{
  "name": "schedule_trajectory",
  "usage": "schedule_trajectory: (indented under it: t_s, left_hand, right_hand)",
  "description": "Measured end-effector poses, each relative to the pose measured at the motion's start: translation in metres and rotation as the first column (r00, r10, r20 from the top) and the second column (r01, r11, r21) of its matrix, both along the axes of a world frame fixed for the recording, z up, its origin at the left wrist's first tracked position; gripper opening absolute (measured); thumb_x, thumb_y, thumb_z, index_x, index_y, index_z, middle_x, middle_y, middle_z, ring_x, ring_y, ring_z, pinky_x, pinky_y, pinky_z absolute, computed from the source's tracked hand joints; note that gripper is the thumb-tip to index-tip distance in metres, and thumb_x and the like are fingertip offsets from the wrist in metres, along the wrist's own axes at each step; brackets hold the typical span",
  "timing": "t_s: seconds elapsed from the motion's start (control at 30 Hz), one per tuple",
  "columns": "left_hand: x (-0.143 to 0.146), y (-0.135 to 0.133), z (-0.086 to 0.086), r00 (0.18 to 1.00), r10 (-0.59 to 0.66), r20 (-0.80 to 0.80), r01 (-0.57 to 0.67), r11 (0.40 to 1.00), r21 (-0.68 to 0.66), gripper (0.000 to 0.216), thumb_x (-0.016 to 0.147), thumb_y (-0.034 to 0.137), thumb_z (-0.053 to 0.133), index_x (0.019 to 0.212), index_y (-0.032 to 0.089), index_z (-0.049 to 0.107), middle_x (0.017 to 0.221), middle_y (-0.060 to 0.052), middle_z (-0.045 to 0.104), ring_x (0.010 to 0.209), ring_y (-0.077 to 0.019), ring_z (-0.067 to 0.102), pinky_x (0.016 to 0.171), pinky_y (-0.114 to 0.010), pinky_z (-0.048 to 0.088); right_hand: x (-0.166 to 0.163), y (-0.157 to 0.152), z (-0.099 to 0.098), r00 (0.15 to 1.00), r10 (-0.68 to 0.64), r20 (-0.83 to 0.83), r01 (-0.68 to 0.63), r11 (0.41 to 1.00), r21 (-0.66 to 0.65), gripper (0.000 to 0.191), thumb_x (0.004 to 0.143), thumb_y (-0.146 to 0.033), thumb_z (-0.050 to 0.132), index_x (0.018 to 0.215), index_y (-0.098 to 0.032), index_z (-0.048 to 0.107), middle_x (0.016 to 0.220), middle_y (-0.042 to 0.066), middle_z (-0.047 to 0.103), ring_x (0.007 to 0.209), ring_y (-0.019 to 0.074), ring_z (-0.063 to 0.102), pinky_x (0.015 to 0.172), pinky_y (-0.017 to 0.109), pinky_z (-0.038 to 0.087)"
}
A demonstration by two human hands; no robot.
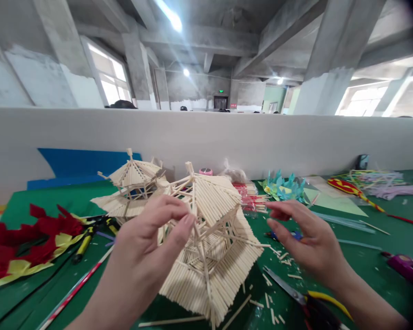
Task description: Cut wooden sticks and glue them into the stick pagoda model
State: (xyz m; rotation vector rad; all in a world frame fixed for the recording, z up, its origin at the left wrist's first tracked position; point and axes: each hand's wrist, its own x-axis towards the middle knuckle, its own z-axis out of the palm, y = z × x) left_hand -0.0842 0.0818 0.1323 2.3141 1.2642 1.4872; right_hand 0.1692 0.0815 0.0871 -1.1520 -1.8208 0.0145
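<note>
A pavilion model (213, 197) of pale wooden sticks stands in front of me, its upper roof partly covered with sticks and partly bare frame. My left hand (147, 247) is at its left side, thumb and forefinger pinched by the roof's corner beam. Whatever lies between those fingertips is too small to make out. To the right of the model, my right hand (309, 243) hovers above the table with thumb and fingers apart and nothing visible in them. Behind on the left sits a second stick pavilion (134, 172). Pliers with yellow-and-black handles (289, 286) lie below my right hand.
The green table (361, 275) carries cut stick scraps, red-tipped stick bundles (251, 197), a purple tool (404, 266) and blue paper leaves (285, 185). Red and yellow paper pieces (30, 233) and a yellow-black cutter (86, 243) lie left. A white partition (179, 137) stands behind.
</note>
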Motion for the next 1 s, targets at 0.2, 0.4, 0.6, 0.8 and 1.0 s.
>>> schedule_trajectory:
  t_s: [0.2, 0.4, 0.6, 0.8, 1.0]
  left_hand:
    - [-0.001, 0.017, 0.009, 0.981, -0.119, 0.153, 0.159, 0.945, -0.285, 0.021, 0.078, 0.027, 0.051, 0.06, 0.019, 0.057, 0.065, 0.001, 0.053, 0.062, -0.0116, 0.05, 0.057, -0.025, 0.041]
    - [-0.002, 0.016, 0.0, 0.967, -0.115, 0.228, 0.204, 0.885, -0.419, 0.019, 0.078, 0.028, 0.051, 0.063, 0.018, 0.058, 0.067, 0.001, 0.057, 0.067, -0.0129, 0.052, 0.061, -0.026, 0.041]
    - [0.001, 0.016, 0.0, 0.964, -0.118, 0.238, 0.214, 0.875, -0.433, 0.019, 0.077, 0.025, 0.05, 0.061, 0.018, 0.059, 0.07, 0.0, 0.058, 0.071, -0.0145, 0.052, 0.063, -0.029, 0.04]
    - [-0.006, 0.013, -0.004, 0.99, -0.108, 0.091, 0.132, 0.934, -0.332, 0.023, 0.08, 0.029, 0.048, 0.063, 0.018, 0.059, 0.072, -0.001, 0.053, 0.072, -0.0154, 0.05, 0.063, -0.03, 0.041]
    - [-0.02, 0.009, -0.022, 0.997, -0.051, -0.053, 0.053, 0.997, 0.047, 0.011, 0.08, 0.014, 0.05, 0.087, 0.019, 0.058, 0.086, -0.002, 0.049, 0.084, -0.0149, 0.047, 0.071, -0.03, 0.041]
  right_hand:
    - [-0.062, 0.004, 0.048, 0.907, 0.387, 0.167, -0.4, 0.915, 0.053, 0.042, 0.077, -0.025, 0.059, 0.118, -0.019, 0.048, 0.104, 0.005, 0.052, 0.096, 0.0158, 0.049, 0.083, 0.029, 0.043]
    - [-0.08, 0.023, 0.053, 0.871, 0.399, 0.289, -0.423, 0.906, 0.027, 0.05, 0.073, -0.035, 0.062, 0.118, -0.016, 0.05, 0.114, 0.008, 0.047, 0.107, 0.0194, 0.042, 0.097, 0.035, 0.032]
    - [-0.083, 0.025, 0.052, 0.865, 0.413, 0.284, -0.436, 0.9, 0.019, 0.046, 0.073, -0.032, 0.063, 0.115, -0.017, 0.053, 0.114, 0.008, 0.046, 0.107, 0.0195, 0.042, 0.096, 0.035, 0.032]
    - [-0.079, 0.028, 0.045, 0.851, 0.455, 0.263, -0.467, 0.884, -0.017, 0.045, 0.073, -0.032, 0.064, 0.113, -0.016, 0.053, 0.112, 0.007, 0.046, 0.105, 0.0174, 0.043, 0.091, 0.03, 0.036]
    - [-0.07, 0.03, 0.04, 0.825, 0.414, 0.384, -0.42, 0.904, -0.072, 0.04, 0.076, -0.035, 0.059, 0.113, -0.021, 0.053, 0.116, 0.007, 0.043, 0.106, 0.0192, 0.038, 0.093, 0.034, 0.032]
